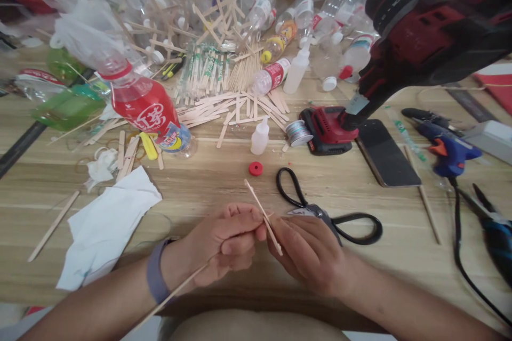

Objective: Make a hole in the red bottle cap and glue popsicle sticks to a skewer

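My left hand (232, 234) is closed around a thin bamboo skewer (180, 287), which slants down past the wrist to the lower left. Between my two hands, tilted, is a wooden craft stick (253, 195). My right hand (314, 250) pinches it near its middle, and my left thumb and forefinger meet it from the other side. The skewer's tip is hidden by my fingers. Just beyond my right hand lie black-handled scissors (320, 213), partly covered by it. A red disc with a centre hole (256, 169) lies ahead of the craft stick.
Ahead stand a small white dropper bottle (260, 137), a thread spool (298, 134) and a red-black power tool (330, 128). A red-labelled bottle (146, 106) and white paper (114, 224) are left; a phone (387, 153) and glue gun (450, 144) right. Craft sticks (204, 109) and bottles crowd the back.
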`<state>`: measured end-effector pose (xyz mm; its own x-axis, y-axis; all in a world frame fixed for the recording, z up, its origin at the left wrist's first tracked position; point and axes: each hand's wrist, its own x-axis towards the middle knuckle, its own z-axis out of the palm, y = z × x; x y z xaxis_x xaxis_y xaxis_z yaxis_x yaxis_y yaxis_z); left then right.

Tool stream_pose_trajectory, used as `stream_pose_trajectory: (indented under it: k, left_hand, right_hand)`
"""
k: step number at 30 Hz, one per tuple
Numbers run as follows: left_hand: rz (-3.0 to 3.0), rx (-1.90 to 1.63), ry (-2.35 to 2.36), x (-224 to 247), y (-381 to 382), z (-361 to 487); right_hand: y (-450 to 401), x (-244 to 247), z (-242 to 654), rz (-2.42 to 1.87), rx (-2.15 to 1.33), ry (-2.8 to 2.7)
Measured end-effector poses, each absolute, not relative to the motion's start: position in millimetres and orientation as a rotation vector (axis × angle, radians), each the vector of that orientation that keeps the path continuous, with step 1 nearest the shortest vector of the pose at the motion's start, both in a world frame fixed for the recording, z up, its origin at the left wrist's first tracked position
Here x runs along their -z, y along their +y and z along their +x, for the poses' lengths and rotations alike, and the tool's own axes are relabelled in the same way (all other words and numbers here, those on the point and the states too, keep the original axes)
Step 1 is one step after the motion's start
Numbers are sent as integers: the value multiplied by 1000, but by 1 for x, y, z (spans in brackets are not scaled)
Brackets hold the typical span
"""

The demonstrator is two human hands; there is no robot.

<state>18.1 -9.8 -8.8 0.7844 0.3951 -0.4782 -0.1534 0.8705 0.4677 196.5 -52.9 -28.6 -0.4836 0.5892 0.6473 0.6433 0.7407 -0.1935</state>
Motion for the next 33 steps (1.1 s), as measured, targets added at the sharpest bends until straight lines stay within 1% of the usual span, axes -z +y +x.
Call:
stream_pose_trajectory:
  k: [7,13,17,23,25,28,33]
  left_hand:
    - [558,-305,588,11,-8,18]
    - [846,-252,635,8,1,8]
    - [946,-285,686,5,2,5]
    - [1053,-358,810,7,-1,7]
    - [1075,-390,813,7,-2,8]
    - [1071,-426,810,7,-5,11]
    - [971,-424,784,8,-6,14]
  right_hand:
    - [-45,29,200,-798,200,-2201]
    - [-46,26,199,-1007,-5,-2116]
    - [-49,25,199,-1069,-296,-2016]
    - [-54,27,197,-1138,-1022,-1656]
    - [-55,27,195,-1149,-1195,-1515]
    - [-56,26,192,-1125,-1288,-1370]
    - [-59,27,188,-1081,-1230,-1326]
